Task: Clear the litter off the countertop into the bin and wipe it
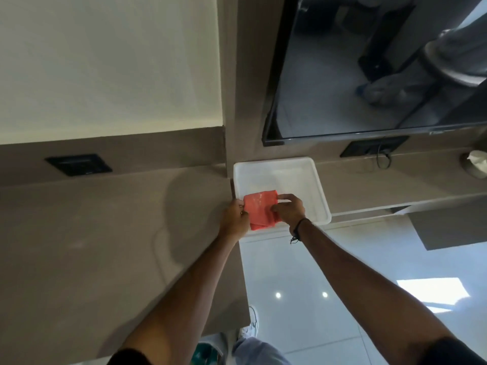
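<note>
Both hands, left hand (pixel 234 219) and right hand (pixel 290 208), pinch the red cloth (pixel 259 210) between them.

Both arms outstretched, left hand (pixel 234 219) and right hand (pixel 290 209) pinching closed.

No legible text, labels, brand marks, numbers or signs are present in the head view. The black wall-mounted screen (pixel 369 75) has a small light mark on its lower bezel, too blurred to read. The two black rectangular wall sockets (pixel 78 164) show no readable markings. The folded red cloth (pixel 261 210) bears no print.
</note>
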{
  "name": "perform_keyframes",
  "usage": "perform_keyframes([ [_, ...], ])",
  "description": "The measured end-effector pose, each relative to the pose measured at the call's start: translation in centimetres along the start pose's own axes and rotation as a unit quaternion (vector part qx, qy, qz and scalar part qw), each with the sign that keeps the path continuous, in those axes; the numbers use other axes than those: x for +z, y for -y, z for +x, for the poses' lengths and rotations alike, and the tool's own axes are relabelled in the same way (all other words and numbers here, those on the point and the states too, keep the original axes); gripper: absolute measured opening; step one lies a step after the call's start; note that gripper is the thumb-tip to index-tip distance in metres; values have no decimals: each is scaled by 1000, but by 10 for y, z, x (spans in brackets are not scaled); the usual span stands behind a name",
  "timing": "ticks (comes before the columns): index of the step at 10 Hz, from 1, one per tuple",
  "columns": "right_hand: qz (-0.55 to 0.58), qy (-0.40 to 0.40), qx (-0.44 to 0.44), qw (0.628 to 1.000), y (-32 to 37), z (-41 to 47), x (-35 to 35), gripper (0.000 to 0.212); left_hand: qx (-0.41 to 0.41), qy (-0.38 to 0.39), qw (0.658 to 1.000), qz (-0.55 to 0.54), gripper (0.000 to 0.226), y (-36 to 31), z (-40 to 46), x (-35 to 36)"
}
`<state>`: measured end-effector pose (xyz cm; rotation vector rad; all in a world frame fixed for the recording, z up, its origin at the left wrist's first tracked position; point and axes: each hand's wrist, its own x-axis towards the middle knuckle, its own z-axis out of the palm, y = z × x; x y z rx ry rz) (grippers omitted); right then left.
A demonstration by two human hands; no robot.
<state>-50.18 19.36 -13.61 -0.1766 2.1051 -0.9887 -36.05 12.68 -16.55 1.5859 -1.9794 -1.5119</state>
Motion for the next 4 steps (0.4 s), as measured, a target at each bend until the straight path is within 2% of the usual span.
perform_keyframes([
  [1, -43, -14, -5, 999, 5, 17, -4, 38, 52, 29, 992, 112, 35, 1, 19, 4],
  [2, -62, -16, -9, 998, 8, 14, -7, 41, 79, 18, 986, 144, 35, 2, 18, -3],
  [3, -87, -57, -53, 993, 22, -9, -15, 47, 145, -59, 960, 231, 33, 5, 5, -35],
  [4, -1, -10, -105, 994, 43, -27, -28, 38, 216, -134, 921, 295, 37, 4, 4, -75],
])
